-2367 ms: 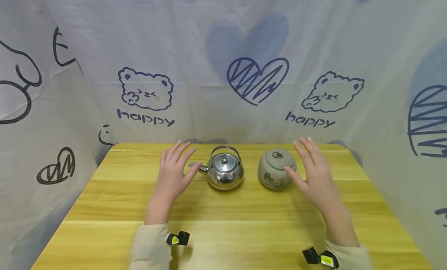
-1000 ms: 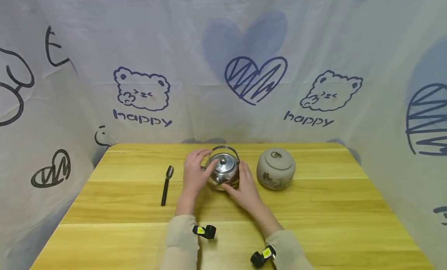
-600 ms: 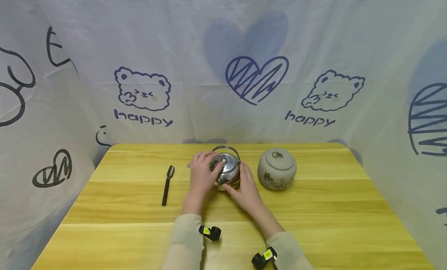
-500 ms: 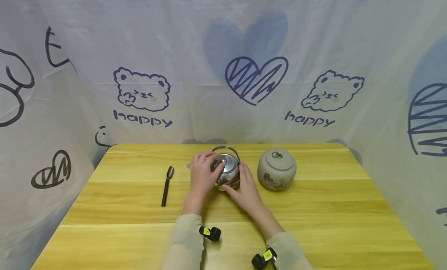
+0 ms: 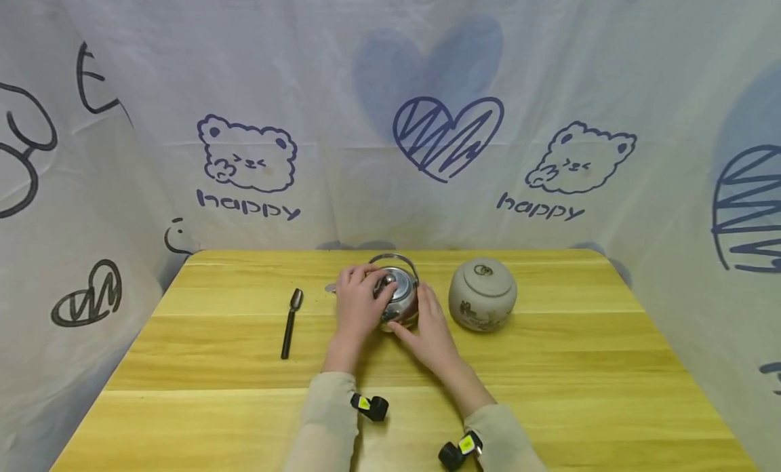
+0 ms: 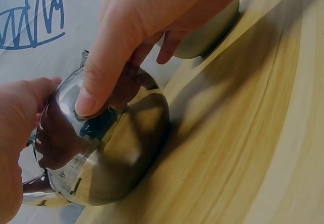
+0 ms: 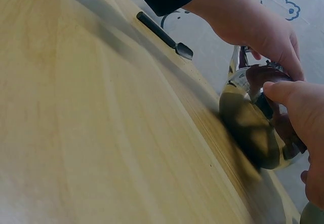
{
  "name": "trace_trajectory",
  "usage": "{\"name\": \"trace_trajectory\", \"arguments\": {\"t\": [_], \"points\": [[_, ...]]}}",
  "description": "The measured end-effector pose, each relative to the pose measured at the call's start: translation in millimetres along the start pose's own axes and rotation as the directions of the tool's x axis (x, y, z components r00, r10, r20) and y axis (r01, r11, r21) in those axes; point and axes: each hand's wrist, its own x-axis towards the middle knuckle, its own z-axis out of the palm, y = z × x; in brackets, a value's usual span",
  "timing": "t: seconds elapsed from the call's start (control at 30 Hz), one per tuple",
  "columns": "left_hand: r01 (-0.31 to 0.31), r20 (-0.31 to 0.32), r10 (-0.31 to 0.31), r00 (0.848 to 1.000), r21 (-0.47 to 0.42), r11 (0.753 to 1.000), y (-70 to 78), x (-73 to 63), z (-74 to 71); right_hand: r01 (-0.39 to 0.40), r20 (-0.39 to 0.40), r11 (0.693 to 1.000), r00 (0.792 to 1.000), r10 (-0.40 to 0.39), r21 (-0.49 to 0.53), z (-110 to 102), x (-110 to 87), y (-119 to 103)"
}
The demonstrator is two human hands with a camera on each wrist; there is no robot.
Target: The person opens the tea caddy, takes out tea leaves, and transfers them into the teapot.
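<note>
A shiny steel teapot (image 5: 399,314) with a raised hoop handle (image 5: 395,256) stands upright near the table's back edge. My left hand (image 5: 356,302) reaches over its left side, thumb and fingers pinching the knob of the lid (image 5: 404,285). The lid sits on the pot. My right hand (image 5: 432,333) grips the pot's body, thumb across the front and fingers along the right side. The right wrist view shows that thumb (image 7: 278,89) against the steel (image 7: 245,117). The left hand covers most of the spout side.
To the right stands a round grey lidded jar (image 5: 482,299) with a dark printed design. A small dark scoop (image 5: 290,326) lies left of the hands. A printed cloth (image 5: 342,187) hangs behind the wooden table (image 5: 579,363).
Both hands, earlier spread apart and raised, have come in to the teapot. The left has since shifted right onto the lid; the right has stayed on the body. The scoop is uncovered.
</note>
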Motion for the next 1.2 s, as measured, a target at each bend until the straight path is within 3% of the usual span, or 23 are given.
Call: {"name": "trace_trajectory", "arguments": {"t": [0.53, 0.77, 1.03, 1.2], "points": [[-0.008, -0.072, 0.007, 0.997, -0.006, 1.0, 7.0, 3.1, -4.0, -0.012, 0.019, 1.0, 1.0, 0.012, -0.022, 0, -1.2, 2], [-0.002, -0.086, -0.001, 0.996, -0.024, 1.0, 12.8, 12.6, -19.5, -0.003, 0.005, 1.0, 1.0, 0.003, -0.01, -3, -0.5, 1], [-0.047, -0.174, 0.046, 0.984, -0.005, 0.999, 9.6, 23.4, -44.6, 0.007, 0.012, 1.0, 1.0, -0.007, -0.022, -3, 1.2, 1], [-0.034, -0.203, 0.034, 0.979, 0.007, 0.999, 5.1, 29.1, -59.0, -0.013, 0.029, 1.0, 0.999, 0.014, -0.015, -4, -1.1, 0]]}}
